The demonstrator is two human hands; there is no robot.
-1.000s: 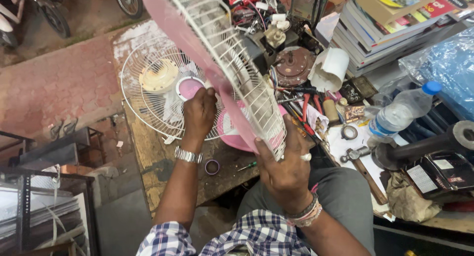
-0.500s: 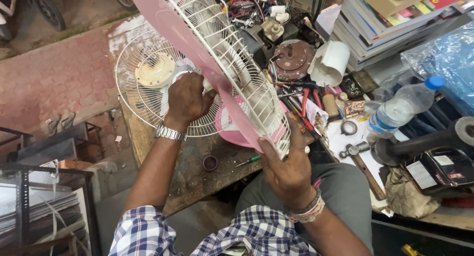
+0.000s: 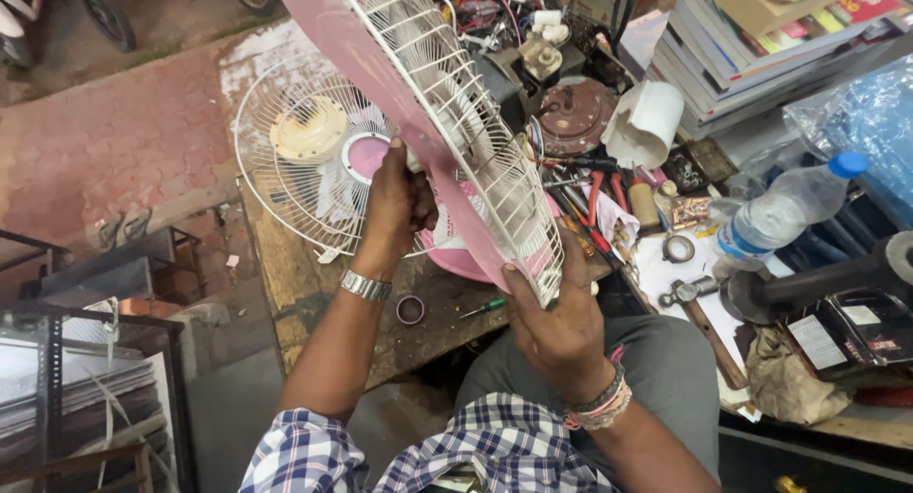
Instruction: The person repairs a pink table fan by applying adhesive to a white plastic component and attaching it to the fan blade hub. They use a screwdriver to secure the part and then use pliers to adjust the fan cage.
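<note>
Progress: pink fan with its wire guard (image 3: 447, 122) is held up tilted over the workbench (image 3: 314, 293); a second, loose white grille (image 3: 304, 160) lies flat on the bench, not fitted.
Left hand (image 3: 395, 203): closed around the fan's middle, at the pink hub.
Right hand (image 3: 556, 322): curled over the guard's lower rim, gripping it.
Left to do: seemingly, joining the loose grille.
Count: two grilles, one plastic water bottle (image 3: 785, 212), one hammer (image 3: 699, 312), one green screwdriver (image 3: 483, 308), one stack of books (image 3: 761, 37).
</note>
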